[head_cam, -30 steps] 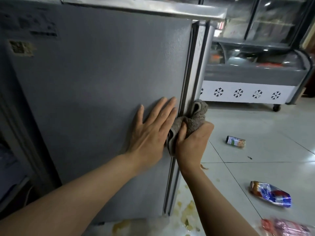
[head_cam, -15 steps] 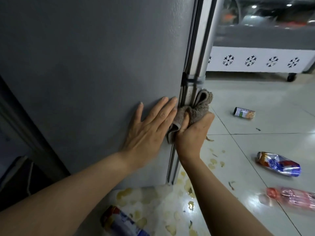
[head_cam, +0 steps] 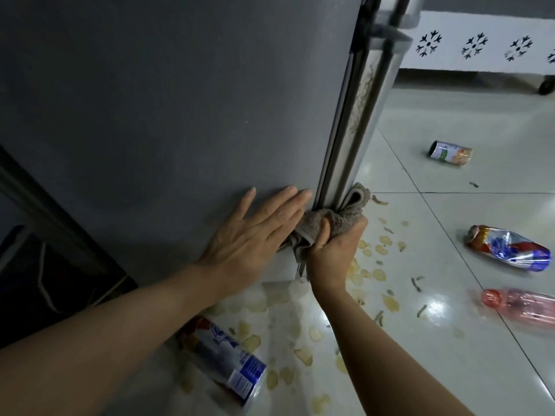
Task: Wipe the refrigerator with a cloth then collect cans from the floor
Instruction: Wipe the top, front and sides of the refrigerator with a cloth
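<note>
My left hand [head_cam: 249,235] lies flat with straight fingers on the grey side of the refrigerator [head_cam: 180,100], only to steady me. Just beside it my right hand [head_cam: 333,250] grasps the cloth [head_cam: 339,217], pressed on the door edge near the bottom. I should keep firm pressure into the seam. The cans [head_cam: 450,150] wait on the floor [head_cam: 435,115], further right.

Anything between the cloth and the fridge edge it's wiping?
Nothing visible. The right hand grips the cloth and presses it directly onto the refrigerator at its corner edge. The left hand lies flat on the side panel beside the cloth, not under it.
</note>
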The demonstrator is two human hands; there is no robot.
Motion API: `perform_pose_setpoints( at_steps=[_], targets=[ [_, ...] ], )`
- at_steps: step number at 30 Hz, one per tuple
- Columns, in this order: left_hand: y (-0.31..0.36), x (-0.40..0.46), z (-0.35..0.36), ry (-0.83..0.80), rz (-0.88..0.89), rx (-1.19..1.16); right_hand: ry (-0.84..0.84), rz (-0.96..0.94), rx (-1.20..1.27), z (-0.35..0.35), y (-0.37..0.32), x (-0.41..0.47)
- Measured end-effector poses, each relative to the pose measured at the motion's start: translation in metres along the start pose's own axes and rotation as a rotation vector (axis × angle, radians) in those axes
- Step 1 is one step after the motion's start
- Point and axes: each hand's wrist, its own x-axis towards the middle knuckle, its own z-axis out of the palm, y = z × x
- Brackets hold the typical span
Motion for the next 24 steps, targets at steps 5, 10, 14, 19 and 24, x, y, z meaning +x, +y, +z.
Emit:
perform_pose_setpoints(
  at_steps=[5, 10, 14, 19, 24],
  targets=[
    [0.012, -0.015, 0.018, -0.06, 0.025, -0.005, -0.037, 0.086, -0.104, 0.003, 0.037, -0.028],
    [0.026, -0.021, 0.033, -0.075, 0.043, -0.024, -0.088, 0.179, -0.159, 0.002, 0.064, -0.046],
    [0.032, -0.024, 0.043, -0.069, 0.03, -0.037, -0.153, 0.304, -0.172, 0.002, 0.082, -0.063],
    [0.035, -0.029, 0.047, -0.091, 0.043, -0.041, -0.246, 0.43, -0.248, 0.0, 0.096, -0.071],
    [0.037, -0.03, 0.041, -0.172, 0.055, -0.01, -0.326, 0.506, -0.37, -0.004, 0.093, -0.064]
  ],
)
